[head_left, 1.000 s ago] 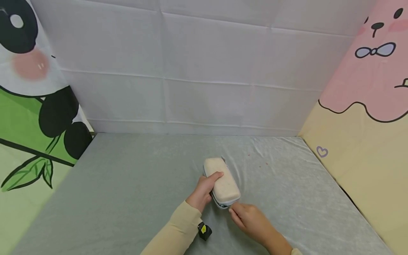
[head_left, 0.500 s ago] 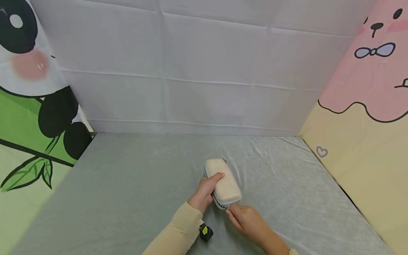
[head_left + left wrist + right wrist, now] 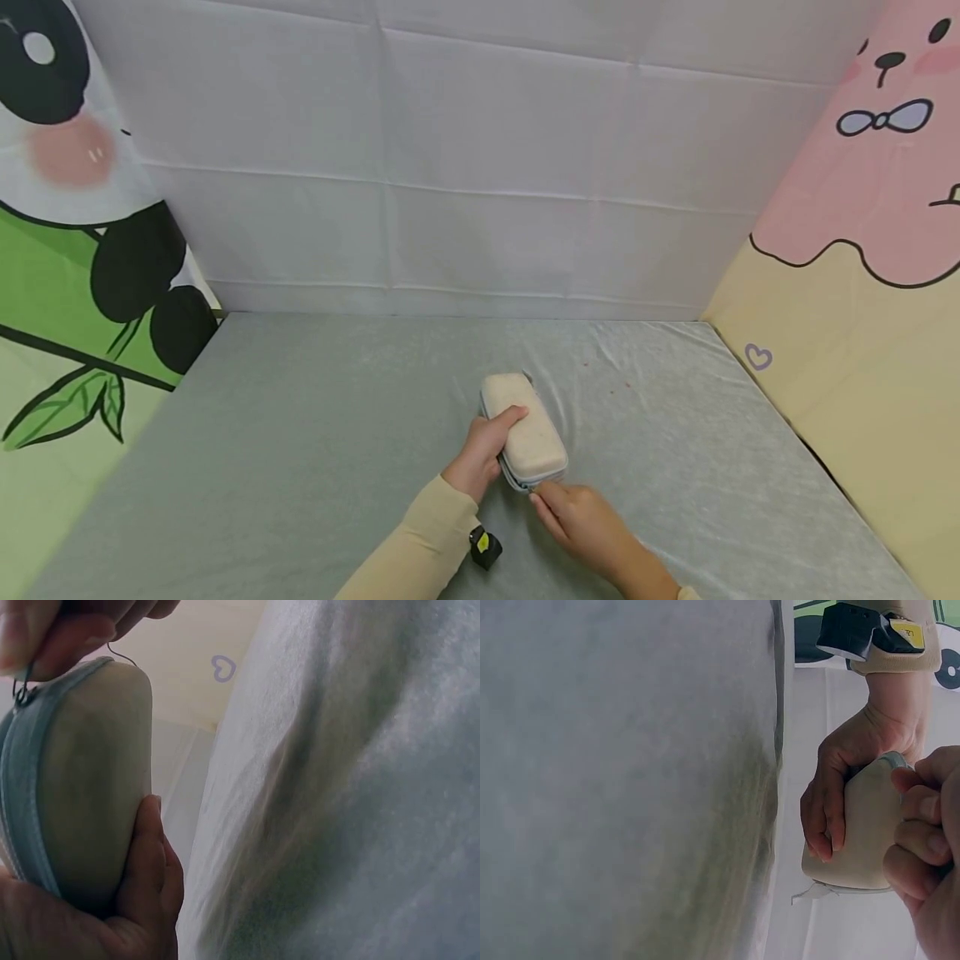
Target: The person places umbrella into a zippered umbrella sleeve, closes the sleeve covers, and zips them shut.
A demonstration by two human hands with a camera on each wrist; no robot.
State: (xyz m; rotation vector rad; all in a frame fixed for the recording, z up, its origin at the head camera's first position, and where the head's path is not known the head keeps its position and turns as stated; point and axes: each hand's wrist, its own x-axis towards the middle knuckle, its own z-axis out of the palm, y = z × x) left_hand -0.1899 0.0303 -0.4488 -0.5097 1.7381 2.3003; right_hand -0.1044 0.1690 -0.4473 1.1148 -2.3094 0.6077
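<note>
A cream, rounded zippered case (image 3: 538,448) with a pale blue zip edge is held over the cloth, its near end tipped toward me. My left hand (image 3: 480,450) grips it from the left, thumb across the top and fingers wrapped beneath, as the right wrist view shows. At the near end, my right hand (image 3: 588,521) pinches the zipper pull (image 3: 28,675) between thumb and finger. The left wrist view shows the zip band (image 3: 30,772) curving round the case's side. In the right wrist view, the right hand's curled fingers cover part of the case (image 3: 874,817).
Grey-green plush cloth (image 3: 337,433) covers the table. A white fabric wall (image 3: 480,167) stands behind it, with printed cartoon panels on both sides. A small black device (image 3: 486,547) is strapped to the left wrist.
My right hand has slid slightly left along the case's near end with the zipper pull. The case and left hand have shifted a little right; over the last half second almost nothing moves.
</note>
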